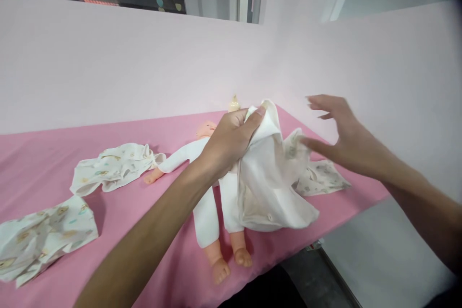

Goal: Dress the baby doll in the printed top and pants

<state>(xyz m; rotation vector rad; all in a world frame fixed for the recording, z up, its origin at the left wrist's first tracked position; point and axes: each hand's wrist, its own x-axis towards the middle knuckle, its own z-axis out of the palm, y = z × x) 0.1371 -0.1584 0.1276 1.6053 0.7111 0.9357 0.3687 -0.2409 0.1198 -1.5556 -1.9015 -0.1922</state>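
Note:
My left hand (233, 137) pinches the upper edge of a white baby garment (269, 187), which hangs down in folds; its exact kind is hard to tell. To the right, my right hand (335, 130) is open, fingers curved and spread, next to a printed part of the cloth; whether the thumb touches it I cannot tell. Behind the garment a baby doll (207, 207) in white clothing lies on its back, one arm stretched to the left and its feet toward me. My left forearm and the garment hide much of its head and trunk.
Pink cloth (126, 231) covers the table. Printed baby clothes (115, 166) lie left of the doll, with another printed piece (46, 238) at the near left. A third printed cloth (323, 178) is at the right. A pale bottle-like object (234, 104) stands by the wall.

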